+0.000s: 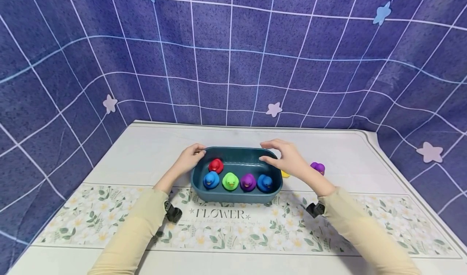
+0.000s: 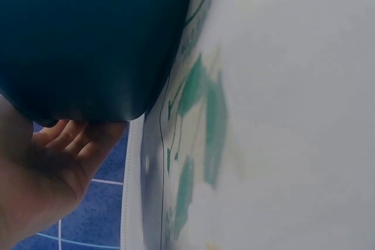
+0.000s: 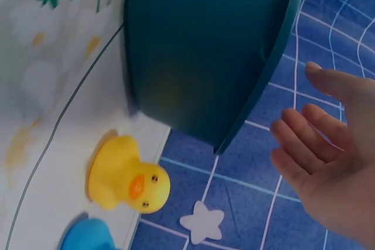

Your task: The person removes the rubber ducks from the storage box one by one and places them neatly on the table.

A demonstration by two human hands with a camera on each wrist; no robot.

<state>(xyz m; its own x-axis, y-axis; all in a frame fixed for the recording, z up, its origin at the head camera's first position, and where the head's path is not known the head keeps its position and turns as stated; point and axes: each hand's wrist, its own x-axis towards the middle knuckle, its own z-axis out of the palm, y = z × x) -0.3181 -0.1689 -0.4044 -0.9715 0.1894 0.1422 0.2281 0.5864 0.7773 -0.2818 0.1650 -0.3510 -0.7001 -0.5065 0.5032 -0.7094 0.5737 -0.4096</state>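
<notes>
A teal oblong tub [image 1: 233, 197] stands on the table with several rubber ducks in it: a red duck [image 1: 216, 166] behind a row of a blue duck [image 1: 211, 180], a green duck [image 1: 230, 181], a purple duck [image 1: 248, 182] and another blue duck [image 1: 265, 183]. My left hand [image 1: 187, 158] grips the tub's left end, thumb at the rim; the left wrist view shows its fingers against the wall, their tips hidden. Over the right end hovers my right hand [image 1: 286, 156], thumb and fingers spread, holding nothing. In the right wrist view it is apart from the rim.
Right of the tub, a yellow duck [image 3: 120, 174] lies on the table beside a blue duck [image 3: 89, 237]. Past the right wrist sits a purple duck [image 1: 318, 168]. A flowered strip [image 1: 233, 230] crosses the table; a blue grid-patterned cloth [image 1: 233, 64] hangs around the back and sides.
</notes>
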